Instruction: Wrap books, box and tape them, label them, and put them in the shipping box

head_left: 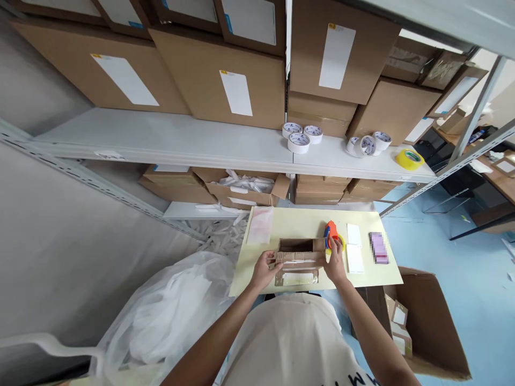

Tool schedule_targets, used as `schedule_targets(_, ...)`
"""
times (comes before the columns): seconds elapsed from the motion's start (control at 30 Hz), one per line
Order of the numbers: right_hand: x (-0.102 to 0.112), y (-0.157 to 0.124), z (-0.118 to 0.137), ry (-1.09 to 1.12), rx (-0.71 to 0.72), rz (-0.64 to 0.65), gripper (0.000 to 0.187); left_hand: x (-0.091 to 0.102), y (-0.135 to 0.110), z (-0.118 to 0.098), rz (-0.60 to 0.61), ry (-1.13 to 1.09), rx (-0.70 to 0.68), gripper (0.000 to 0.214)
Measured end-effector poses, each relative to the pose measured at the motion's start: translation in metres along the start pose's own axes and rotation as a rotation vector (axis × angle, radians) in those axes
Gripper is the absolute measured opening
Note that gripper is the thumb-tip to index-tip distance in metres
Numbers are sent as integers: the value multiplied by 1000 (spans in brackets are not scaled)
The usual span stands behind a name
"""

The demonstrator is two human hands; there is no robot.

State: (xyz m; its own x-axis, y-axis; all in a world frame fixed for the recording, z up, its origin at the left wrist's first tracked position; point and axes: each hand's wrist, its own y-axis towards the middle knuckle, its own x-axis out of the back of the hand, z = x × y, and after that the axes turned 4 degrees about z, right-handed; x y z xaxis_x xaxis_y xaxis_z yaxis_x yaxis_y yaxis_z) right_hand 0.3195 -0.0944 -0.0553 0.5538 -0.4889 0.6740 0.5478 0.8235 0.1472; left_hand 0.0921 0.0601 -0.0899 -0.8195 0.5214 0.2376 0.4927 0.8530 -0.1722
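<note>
A small cardboard box (302, 257) stands on the pale yellow table (257, 279) right in front of me, its top open and the inside dark. My left hand (265, 269) grips its left side, with the thumb on the front flap. On the right side, my right hand (335, 262) holds the box by its flap, fingers bent around the edge. An orange and blue tape dispenser (330, 229) with yellow tape lies just beyond my right fingers. A white label (295, 278) shows on the near face of the box.
White slips (354, 258) and a blurred purple item (379, 247) lie to the right, a pinkish sheet (260, 225) to the left. Tape rolls (298, 142) and large cartons line the shelf (181, 134). A big open carton (430, 316) stands at lower right, a plastic bag (169, 311) at left.
</note>
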Motion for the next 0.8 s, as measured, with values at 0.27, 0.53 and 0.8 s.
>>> schedule_targets(0.27, -13, 6, -18, 81, -41, 276, 68, -1, -6, 9, -75, 50, 62, 65)
schedule_targets(0.53, -42, 18, -7, 173, -11, 350, 58, 10, -8, -12, -79, 522, -331, 61)
schedule_targets(0.8, -46, 20, -14, 155, -20, 301, 70, -11, 7, -31, 160, 897, -354, 67)
